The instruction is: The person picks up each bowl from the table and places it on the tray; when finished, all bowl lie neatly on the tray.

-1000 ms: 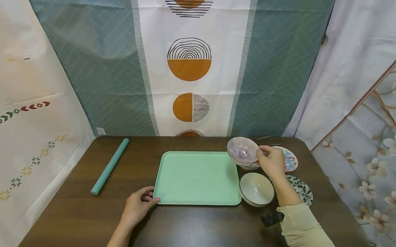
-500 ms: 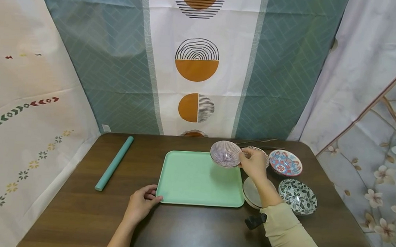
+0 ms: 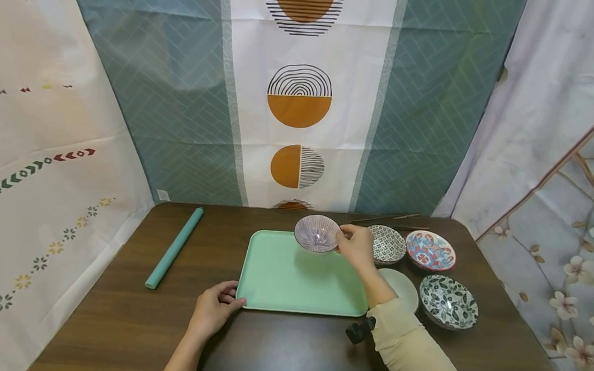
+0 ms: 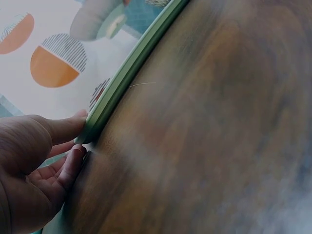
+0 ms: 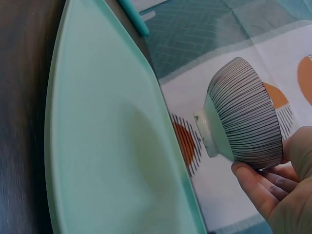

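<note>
Over the far part of the light green tray [image 3: 287, 283], my right hand [image 3: 357, 247] holds a striped bowl [image 3: 317, 233] by the right side of its rim. The right wrist view shows the bowl [image 5: 247, 119] with dark thin lines outside and a pale foot; it hangs apart from the tray, its shadow falling on the surface. Thumb and fingers of that hand [image 5: 295, 192] pinch the rim. My left hand [image 3: 213, 309] grips the tray's near left corner. In the left wrist view its thumb lies on the tray edge [image 4: 122, 78] with fingertips beneath.
Right of the tray stand a small patterned bowl [image 3: 387, 245], a red-and-blue bowl [image 3: 431, 251], a leaf-patterned bowl [image 3: 448, 301] and a white bowl [image 3: 401, 289], partly behind the sleeve. Chopsticks [image 3: 391, 218] lie at the back edge. A teal roll [image 3: 175, 247] lies left.
My right hand has carried the striped bowl leftward, from the tray's far right corner to above its far middle. My left hand stays at the tray corner. The view has shifted slightly.
</note>
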`<state>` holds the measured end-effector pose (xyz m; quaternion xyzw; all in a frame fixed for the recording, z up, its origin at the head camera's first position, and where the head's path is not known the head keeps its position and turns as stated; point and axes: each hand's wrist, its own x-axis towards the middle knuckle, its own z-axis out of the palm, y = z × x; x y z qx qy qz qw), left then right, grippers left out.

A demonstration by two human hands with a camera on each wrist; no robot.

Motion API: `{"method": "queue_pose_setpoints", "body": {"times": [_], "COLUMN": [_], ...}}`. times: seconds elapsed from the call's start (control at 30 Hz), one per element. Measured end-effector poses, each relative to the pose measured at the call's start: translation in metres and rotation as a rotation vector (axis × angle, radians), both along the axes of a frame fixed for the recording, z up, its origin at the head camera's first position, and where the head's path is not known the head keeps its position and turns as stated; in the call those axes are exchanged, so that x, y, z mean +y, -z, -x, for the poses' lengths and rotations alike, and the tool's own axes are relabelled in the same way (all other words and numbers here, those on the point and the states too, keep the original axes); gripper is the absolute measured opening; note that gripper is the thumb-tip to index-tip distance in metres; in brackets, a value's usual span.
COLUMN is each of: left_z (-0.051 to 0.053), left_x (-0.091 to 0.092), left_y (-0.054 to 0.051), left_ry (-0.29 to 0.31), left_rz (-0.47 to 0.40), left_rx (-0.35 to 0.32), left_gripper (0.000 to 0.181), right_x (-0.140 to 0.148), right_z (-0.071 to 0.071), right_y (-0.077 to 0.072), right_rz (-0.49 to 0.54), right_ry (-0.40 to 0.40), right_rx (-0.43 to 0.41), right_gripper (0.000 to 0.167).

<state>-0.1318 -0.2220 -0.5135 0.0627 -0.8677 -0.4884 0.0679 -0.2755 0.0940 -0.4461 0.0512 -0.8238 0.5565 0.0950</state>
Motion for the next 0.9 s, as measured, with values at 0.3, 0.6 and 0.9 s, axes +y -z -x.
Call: {"method": "queue_pose_setpoints", "body": {"times": [0.3, 0.6, 0.9], "left_z": [-0.003, -0.004, 0.000], "left_x": [-0.002, -0.001, -0.001], "left_y": [0.006, 0.007, 0.004], "left_ry": [-0.010, 0.000, 0.002], "left_rz": [0.002, 0.005, 0.003], "left_rx": [-0.002, 0.002, 0.017], "left_gripper": [0.041, 0.041, 0.040], "right_x": [-0.037, -0.066, -0.086], "right_z": [0.003, 0.008, 0.016], "right_y": [0.018, 0.033, 0.041], "right_rz": [-0.021, -0.010, 0.008], "right_ry": [-0.013, -0.011, -0.018], "right_rx": [-0.048, -0.095, -0.107], "right_gripper": [0.031, 0.029, 0.027]}}
